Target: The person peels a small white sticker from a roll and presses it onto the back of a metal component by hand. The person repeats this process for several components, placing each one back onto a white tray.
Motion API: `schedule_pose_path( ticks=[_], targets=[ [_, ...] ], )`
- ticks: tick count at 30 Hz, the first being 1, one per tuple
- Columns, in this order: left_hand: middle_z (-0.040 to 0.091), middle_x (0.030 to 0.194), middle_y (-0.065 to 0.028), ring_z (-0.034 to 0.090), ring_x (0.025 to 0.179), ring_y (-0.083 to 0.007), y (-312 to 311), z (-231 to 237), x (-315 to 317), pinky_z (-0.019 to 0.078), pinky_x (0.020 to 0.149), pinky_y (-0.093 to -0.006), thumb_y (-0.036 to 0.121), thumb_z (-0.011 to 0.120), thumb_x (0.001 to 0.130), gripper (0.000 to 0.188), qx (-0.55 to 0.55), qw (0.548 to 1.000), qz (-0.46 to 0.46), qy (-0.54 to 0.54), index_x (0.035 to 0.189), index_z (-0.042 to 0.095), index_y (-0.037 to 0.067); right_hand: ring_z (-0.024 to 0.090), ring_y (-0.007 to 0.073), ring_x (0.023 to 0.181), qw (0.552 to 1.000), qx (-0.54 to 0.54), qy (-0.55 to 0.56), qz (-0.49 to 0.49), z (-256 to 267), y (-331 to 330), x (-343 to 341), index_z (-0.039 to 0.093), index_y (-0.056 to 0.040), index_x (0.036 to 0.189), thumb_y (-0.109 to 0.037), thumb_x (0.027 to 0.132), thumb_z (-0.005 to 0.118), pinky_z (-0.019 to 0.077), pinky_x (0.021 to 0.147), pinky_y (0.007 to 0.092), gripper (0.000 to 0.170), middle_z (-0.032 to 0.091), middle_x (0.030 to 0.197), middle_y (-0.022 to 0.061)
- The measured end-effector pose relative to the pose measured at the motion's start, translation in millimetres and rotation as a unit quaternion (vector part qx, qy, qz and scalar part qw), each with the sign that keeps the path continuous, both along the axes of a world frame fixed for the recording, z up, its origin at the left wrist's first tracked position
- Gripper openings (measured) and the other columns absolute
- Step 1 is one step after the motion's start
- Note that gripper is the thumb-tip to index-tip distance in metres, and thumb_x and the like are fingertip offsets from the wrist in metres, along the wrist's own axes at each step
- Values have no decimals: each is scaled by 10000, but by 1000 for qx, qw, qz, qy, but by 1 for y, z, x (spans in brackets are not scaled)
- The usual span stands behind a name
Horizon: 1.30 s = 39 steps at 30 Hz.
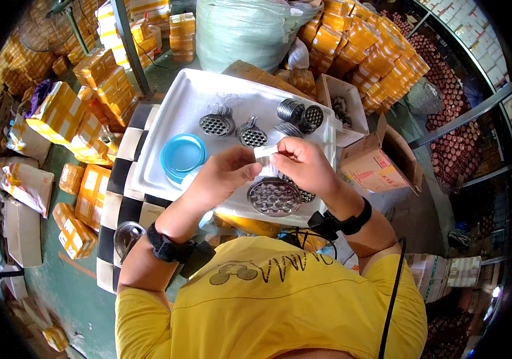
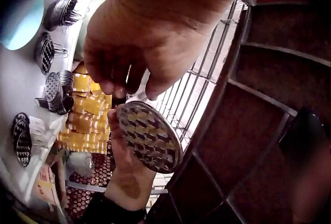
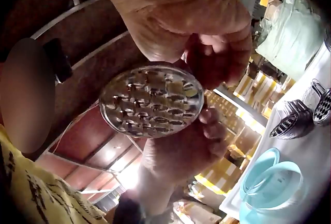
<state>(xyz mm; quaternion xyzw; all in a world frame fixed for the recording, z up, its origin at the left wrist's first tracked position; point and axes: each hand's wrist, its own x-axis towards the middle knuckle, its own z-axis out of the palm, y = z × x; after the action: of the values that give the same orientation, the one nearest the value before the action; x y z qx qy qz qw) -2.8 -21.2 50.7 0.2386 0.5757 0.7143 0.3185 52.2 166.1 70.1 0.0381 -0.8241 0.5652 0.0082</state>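
Note:
Both hands meet over the tray. My right hand (image 1: 307, 164) pinches a small white piece (image 1: 265, 152) between thumb and fingers. Curled at its other side, my left hand (image 1: 226, 170) grips the narrow top of a round metal disc with a patterned, pierced face (image 1: 274, 197). Both wrist views show the disc (image 2: 150, 137) (image 3: 151, 101) tilted between the left hand (image 2: 150, 43) (image 3: 181, 151) and the right hand (image 2: 129, 157) (image 3: 191, 22). The fingers hide the exact grip on the disc's handle part.
The white tray (image 1: 169, 99) holds stacks of similar dark metal discs (image 1: 215, 124) and blue round dishes (image 1: 184, 155). A checkered cloth (image 1: 115, 209) lies under its left side. An open cardboard box (image 1: 382, 161) stands right; a big wrapped bale (image 1: 244, 36) and taped boxes are behind.

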Motion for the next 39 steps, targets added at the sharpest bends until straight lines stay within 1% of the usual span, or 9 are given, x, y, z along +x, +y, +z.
schedule_pose_path(
  ticks=[2, 6, 9, 15, 19, 22, 28, 35, 39],
  targets=[
    [555, 778, 0, 478, 720, -53, 4, -9, -3, 404, 644, -199, 120, 588, 836, 167, -5, 1000, -8, 14, 922, 561, -21, 361, 9, 594, 1000, 21, -4, 10, 7, -4, 3, 483, -14, 731, -88, 842, 549, 315, 492, 184, 149, 420, 638, -63],
    [550, 780, 8, 479, 709, -51, 7, -13, -6, 406, 638, -192, 115, 586, 840, 167, -26, 999, -10, 38, 933, 548, -19, 366, 11, 593, 1000, 2, -7, 21, 8, -4, 1, 485, -10, 738, -87, 836, 559, 318, 494, 185, 144, 423, 638, -62],
    [551, 766, 11, 483, 704, -49, 10, -5, -1, 408, 638, -192, 103, 582, 841, 142, 63, 998, 10, 7, 917, 552, -13, 425, 39, 584, 1000, 13, -2, 6, 0, 0, -1, 524, 33, 745, -95, 805, 578, 379, 484, 227, 152, 514, 609, 4],
    [550, 806, -3, 500, 745, -81, 5, 1, -9, 414, 679, -223, 165, 567, 855, 175, -49, 997, 15, 59, 925, 557, 5, 421, 37, 586, 999, 19, -26, 11, 8, -6, 2, 531, 33, 737, -103, 806, 582, 374, 490, 223, 160, 511, 608, -3],
    [574, 751, -23, 514, 712, -87, 2, -8, -16, 394, 678, -218, 259, 504, 891, 260, 24, 996, -27, -81, 902, 574, 8, 425, 36, 587, 999, -15, -34, 25, 10, -5, 1, 533, 33, 743, -109, 815, 576, 374, 492, 223, 165, 507, 611, -7],
    [578, 776, -16, 517, 742, -77, -2, -8, -17, 406, 683, -220, 197, 552, 867, 204, 67, 990, -55, -108, 912, 565, -1, 430, 37, 591, 999, -8, -37, 23, 6, -2, 1, 533, 33, 754, -111, 821, 571, 376, 497, 222, 163, 512, 625, -8],
    [567, 826, 0, 509, 794, -49, 0, -11, -10, 426, 681, -198, 42, 621, 795, 155, -4, 998, -54, -22, 920, 550, -16, 437, 39, 604, 999, -21, -34, 10, 4, -4, 0, 534, 31, 779, -112, 823, 573, 382, 513, 218, 154, 516, 652, -12],
    [574, 844, -17, 520, 798, -60, -1, -5, -7, 433, 707, -201, 44, 586, 821, 168, -51, 997, -61, 20, 964, 545, -35, 437, 30, 650, 998, -45, -35, 33, 7, -5, -4, 547, 18, 830, -123, 843, 571, 379, 561, 194, 143, 513, 696, -24],
    [590, 872, -30, 531, 812, -72, 2, 0, -3, 435, 734, -209, 60, 567, 841, 171, 13, 998, -64, 13, 979, 551, -38, 425, 27, 657, 999, -33, -4, 41, 2, -3, -5, 555, 7, 846, -116, 850, 565, 368, 571, 186, 123, 508, 712, -31]
  ],
)
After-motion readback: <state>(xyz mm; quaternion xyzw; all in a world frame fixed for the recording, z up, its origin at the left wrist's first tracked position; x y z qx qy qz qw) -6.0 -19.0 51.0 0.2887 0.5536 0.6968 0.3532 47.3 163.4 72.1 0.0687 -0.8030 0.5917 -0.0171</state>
